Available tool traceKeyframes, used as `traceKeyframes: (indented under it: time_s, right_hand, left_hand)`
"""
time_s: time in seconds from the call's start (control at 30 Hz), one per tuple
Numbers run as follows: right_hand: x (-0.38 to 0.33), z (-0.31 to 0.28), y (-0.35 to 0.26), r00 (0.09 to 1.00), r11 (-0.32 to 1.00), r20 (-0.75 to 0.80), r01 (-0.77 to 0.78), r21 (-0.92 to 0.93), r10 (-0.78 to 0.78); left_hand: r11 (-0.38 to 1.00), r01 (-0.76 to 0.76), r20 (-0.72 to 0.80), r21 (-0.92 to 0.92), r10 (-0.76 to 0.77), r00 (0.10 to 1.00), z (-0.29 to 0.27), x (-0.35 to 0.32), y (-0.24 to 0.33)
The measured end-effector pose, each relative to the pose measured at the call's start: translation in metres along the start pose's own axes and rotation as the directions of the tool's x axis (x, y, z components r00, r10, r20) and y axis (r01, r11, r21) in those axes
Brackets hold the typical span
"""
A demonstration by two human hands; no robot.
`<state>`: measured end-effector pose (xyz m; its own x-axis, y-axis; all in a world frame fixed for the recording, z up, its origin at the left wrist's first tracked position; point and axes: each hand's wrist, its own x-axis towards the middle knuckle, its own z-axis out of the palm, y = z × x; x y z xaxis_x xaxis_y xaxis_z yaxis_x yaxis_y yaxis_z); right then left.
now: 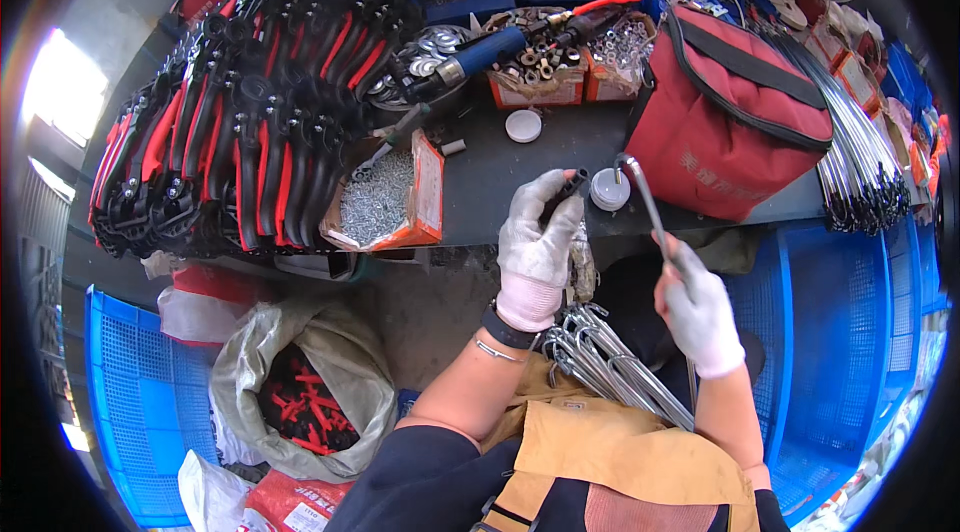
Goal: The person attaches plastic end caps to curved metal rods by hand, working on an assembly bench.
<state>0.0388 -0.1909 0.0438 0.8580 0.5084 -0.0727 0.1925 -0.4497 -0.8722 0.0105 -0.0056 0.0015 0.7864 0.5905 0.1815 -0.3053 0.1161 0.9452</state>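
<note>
My left hand [533, 242], in a white glove, is closed on a small black tube-shaped part [572, 184] over the bench's front edge. My right hand [697, 307], also gloved, grips a bent metal rod [648, 204]. The rod's hooked upper end is beside a small round white tub [610, 190]; whether it touches the tub I cannot tell. A round white lid [523, 126] lies on the bench behind. Across my lap rests a bundle of similar bent metal rods [612, 364], below and between my hands.
Black and red tool-like parts [250, 122] are piled at left, next to a box of small screws [378, 200]. A blue pneumatic tool [480, 57] lies behind. A red bag [735, 112] stands at right. Blue crates [830, 332] and an open sack [300, 382] flank me.
</note>
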Motion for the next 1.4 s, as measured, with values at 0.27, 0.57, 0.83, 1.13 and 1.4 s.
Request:
traceKeyframes:
  time_s: [0.27, 0.57, 0.83, 1.13, 1.4]
  right_hand:
    - [-0.032, -0.021, -0.037, 0.983, 0.856, 0.164, -0.157, 0.493, 0.086]
    - [-0.042, -0.026, -0.012, 0.988, 0.755, 0.102, -0.152, 0.638, 0.112]
    - [-0.061, -0.016, 0.002, 0.994, 0.894, -0.085, -0.024, 0.447, 0.07]
    - [-0.074, -0.015, 0.012, 0.987, 0.828, -0.109, -0.039, 0.559, 0.121]
    - [-0.073, -0.026, 0.016, 0.986, 0.753, -0.061, -0.081, 0.653, 0.158]
  left_hand:
    - [0.86, -0.358, 0.04, 0.364, 0.37, 0.928, 0.007, -0.01, 0.002]
    - [0.818, 0.44, 0.378, -0.371, -0.3, 0.876, 0.036, -0.03, 0.011]
    - [0.941, 0.053, 0.293, 0.334, -0.157, 0.943, 0.09, -0.016, 0.049]
    - [0.51, -0.828, 0.712, 0.235, 0.489, 0.503, 0.081, 0.007, 0.049]
    - [0.461, -0.81, 0.717, 0.361, 0.418, 0.558, 0.098, -0.001, 0.057]
